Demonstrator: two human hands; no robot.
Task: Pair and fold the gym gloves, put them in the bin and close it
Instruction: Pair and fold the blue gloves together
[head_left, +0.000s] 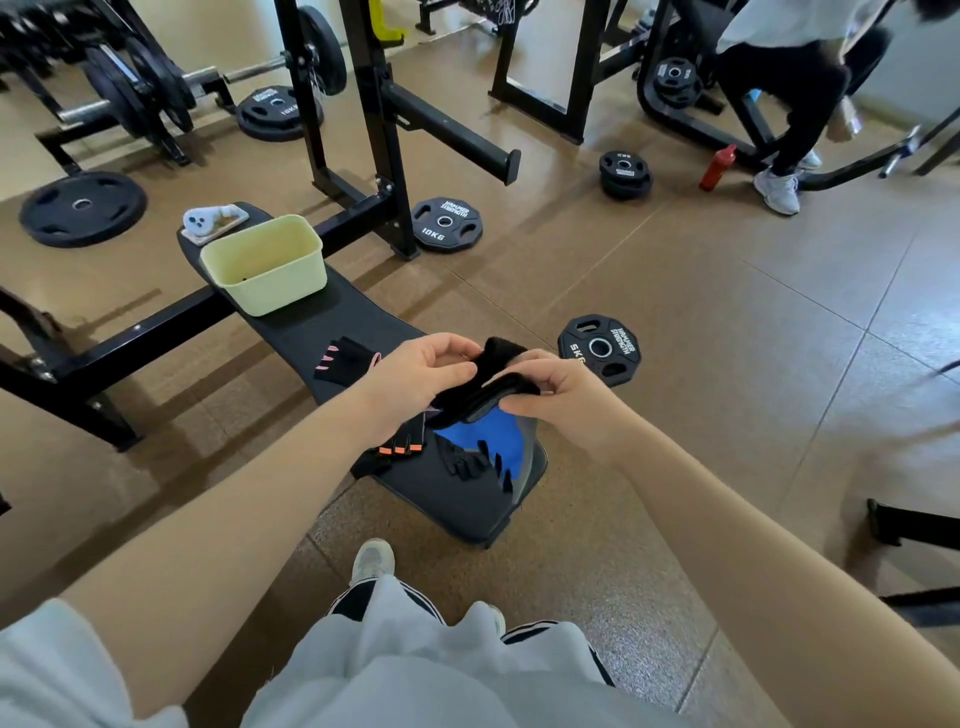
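Both hands hold a black gym glove (485, 387) above the black bench (457, 499). My left hand (431, 366) pinches its upper end, and my right hand (558, 387) grips its lower right edge. Under them on the bench lie a blue and black glove (485, 447) and a black glove with orange tabs (397, 449). A black glove with pink trim (345, 361) rests flat further up the bench. The pale yellow bin (262, 265) stands open at the bench's far end. No lid can be seen.
A phone in a pale case (213, 221) lies behind the bin. Weight plates (447, 223) (600, 348) are scattered on the brown floor around the rack frame (363, 130). A red bottle (718, 167) and another person (795, 78) are at the far right.
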